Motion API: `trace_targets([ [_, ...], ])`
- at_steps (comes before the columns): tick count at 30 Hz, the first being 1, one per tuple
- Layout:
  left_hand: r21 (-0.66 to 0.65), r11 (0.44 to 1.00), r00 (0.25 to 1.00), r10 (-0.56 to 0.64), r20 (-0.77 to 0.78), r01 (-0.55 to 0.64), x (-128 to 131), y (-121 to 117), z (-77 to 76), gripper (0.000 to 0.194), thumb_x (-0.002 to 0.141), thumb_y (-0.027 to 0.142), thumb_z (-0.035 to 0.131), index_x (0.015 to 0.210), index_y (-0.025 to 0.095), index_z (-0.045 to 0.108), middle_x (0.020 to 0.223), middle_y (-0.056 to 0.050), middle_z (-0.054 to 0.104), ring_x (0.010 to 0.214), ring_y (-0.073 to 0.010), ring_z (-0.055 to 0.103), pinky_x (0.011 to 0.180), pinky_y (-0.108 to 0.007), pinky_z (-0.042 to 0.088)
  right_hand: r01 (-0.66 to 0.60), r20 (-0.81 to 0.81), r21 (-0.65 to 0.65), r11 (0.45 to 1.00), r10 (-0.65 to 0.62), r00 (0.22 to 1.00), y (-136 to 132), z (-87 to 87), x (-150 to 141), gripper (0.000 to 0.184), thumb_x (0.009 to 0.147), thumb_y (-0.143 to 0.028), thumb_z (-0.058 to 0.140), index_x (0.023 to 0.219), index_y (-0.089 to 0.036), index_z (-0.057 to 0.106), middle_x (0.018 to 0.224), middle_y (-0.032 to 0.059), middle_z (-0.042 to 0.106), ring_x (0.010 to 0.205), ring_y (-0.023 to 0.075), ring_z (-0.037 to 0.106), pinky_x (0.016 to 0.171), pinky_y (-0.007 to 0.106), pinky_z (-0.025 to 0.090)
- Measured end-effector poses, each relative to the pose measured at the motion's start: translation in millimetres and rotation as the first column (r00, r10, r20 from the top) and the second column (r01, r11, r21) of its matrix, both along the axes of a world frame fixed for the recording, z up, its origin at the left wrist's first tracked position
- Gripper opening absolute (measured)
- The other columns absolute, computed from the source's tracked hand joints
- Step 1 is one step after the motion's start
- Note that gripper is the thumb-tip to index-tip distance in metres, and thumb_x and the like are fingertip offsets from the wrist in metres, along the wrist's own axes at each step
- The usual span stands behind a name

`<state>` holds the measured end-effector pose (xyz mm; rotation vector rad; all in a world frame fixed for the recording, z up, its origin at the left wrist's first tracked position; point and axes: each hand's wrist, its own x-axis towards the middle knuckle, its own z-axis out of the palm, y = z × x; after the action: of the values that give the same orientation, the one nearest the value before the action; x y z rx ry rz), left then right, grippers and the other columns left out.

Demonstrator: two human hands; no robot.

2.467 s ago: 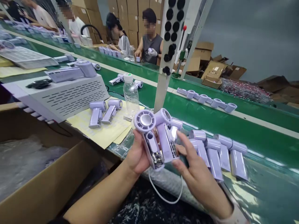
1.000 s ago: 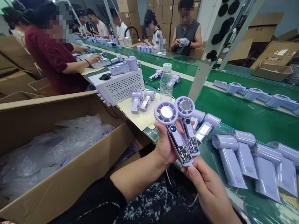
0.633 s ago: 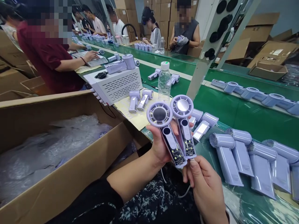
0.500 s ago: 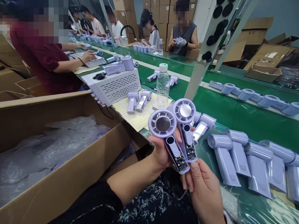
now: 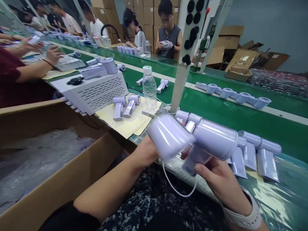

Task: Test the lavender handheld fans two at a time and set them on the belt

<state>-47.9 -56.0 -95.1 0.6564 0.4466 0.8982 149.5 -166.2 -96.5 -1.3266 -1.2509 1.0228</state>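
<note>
My left hand (image 5: pixel 149 150) is closed around a lavender handheld fan (image 5: pixel 169 134); motion blurs this fan, and it hides most of the fingers. Beside it, my right hand (image 5: pixel 218 178) grips a second lavender handheld fan (image 5: pixel 214 138) by its handle, thumb on the near side and barrel-shaped head pointing right. A thin white cable (image 5: pixel 179 194) hangs in a loop beneath the two fans. Behind them, two more fans (image 5: pixel 194 118) lie on the bench. To the right of my right hand, several lavender fans (image 5: pixel 268 163) rest in a row on the clear-covered green surface.
A cardboard box (image 5: pixel 79 166) with plastic bags stands at left. Two fans (image 5: pixel 119 107) lie on yellow paper (image 5: pixel 131 123) beside a vented white device (image 5: pixel 96 93). A plastic bottle (image 5: pixel 149 88) and a metal post (image 5: pixel 179 81) stand ahead. Co-workers sit along the green conveyor (image 5: pixel 240 112).
Both fans were together in my left hand, grilles facing me. Now they are turned and apart, one in each hand, the right one moved rightward. My view has swung right.
</note>
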Motion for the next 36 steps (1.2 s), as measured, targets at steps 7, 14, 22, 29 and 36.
trace_targets([
  [7, 0.129, 0.984, 0.992, -0.128, 0.008, 0.126, 9.6, -3.0, -11.4, 0.056, 0.071, 0.043, 0.093, 0.114, 0.021, 0.064, 0.095, -0.003, 0.068, 0.080, -0.0165, 0.066, 0.073, -0.031, 0.060, 0.208, -0.331, -0.044, 0.977, -0.210, 0.920, -14.4, 11.1, 12.4, 0.036, 0.093, -0.053, 0.072, 0.115, -0.024, 0.070, 0.100, 0.0067, 0.072, 0.076, 0.0208, 0.066, 0.066, 0.034, 0.058],
  [14, 0.327, 0.889, 0.938, -0.345, 0.018, 0.320, 26.1, -37.2, -3.3, 0.045, 0.081, 0.028, 0.084, 0.113, 0.021, 0.053, 0.093, 0.001, 0.059, 0.074, -0.0124, 0.064, 0.065, -0.027, 0.055, 0.130, -0.451, -0.023, 0.991, -0.126, 0.883, -39.8, 14.6, 8.7, 0.030, 0.095, -0.039, 0.074, 0.123, -0.029, 0.070, 0.107, 0.0072, 0.071, 0.085, 0.0228, 0.069, 0.072, 0.036, 0.062],
  [22, 0.286, 0.901, 0.945, -0.308, -0.107, 0.326, 31.8, -35.7, -6.9, 0.049, 0.082, 0.034, 0.084, 0.110, 0.021, 0.046, 0.093, 0.001, 0.062, 0.073, -0.0122, 0.065, 0.068, -0.027, 0.052, 0.219, -0.465, -0.109, 0.970, -0.245, 0.851, -38.0, 0.7, 1.8, 0.031, 0.090, -0.038, 0.079, 0.119, -0.030, 0.070, 0.104, 0.0038, 0.070, 0.076, 0.0177, 0.063, 0.067, 0.030, 0.059],
  [29, 0.220, 0.928, 0.954, -0.295, -0.054, 0.300, 31.4, -40.1, -5.5, 0.048, 0.079, 0.030, 0.083, 0.114, 0.021, 0.051, 0.092, 0.001, 0.061, 0.070, -0.0123, 0.063, 0.064, -0.028, 0.053, 0.146, -0.489, -0.122, 0.982, -0.188, 0.852, -37.9, 1.7, 4.0, 0.031, 0.093, -0.039, 0.077, 0.120, -0.028, 0.070, 0.110, 0.0058, 0.071, 0.080, 0.0190, 0.066, 0.069, 0.032, 0.061],
  [36, 0.201, 0.933, 0.954, -0.295, -0.048, 0.299, 33.8, -35.9, -14.1, 0.049, 0.077, 0.029, 0.084, 0.114, 0.021, 0.052, 0.093, 0.001, 0.061, 0.070, -0.0119, 0.064, 0.064, -0.027, 0.055, 0.197, -0.459, -0.122, 0.973, -0.232, 0.858, -37.0, 0.1, 3.0, 0.038, 0.089, -0.041, 0.079, 0.121, -0.026, 0.066, 0.103, 0.0056, 0.070, 0.069, 0.0169, 0.062, 0.062, 0.032, 0.058],
])
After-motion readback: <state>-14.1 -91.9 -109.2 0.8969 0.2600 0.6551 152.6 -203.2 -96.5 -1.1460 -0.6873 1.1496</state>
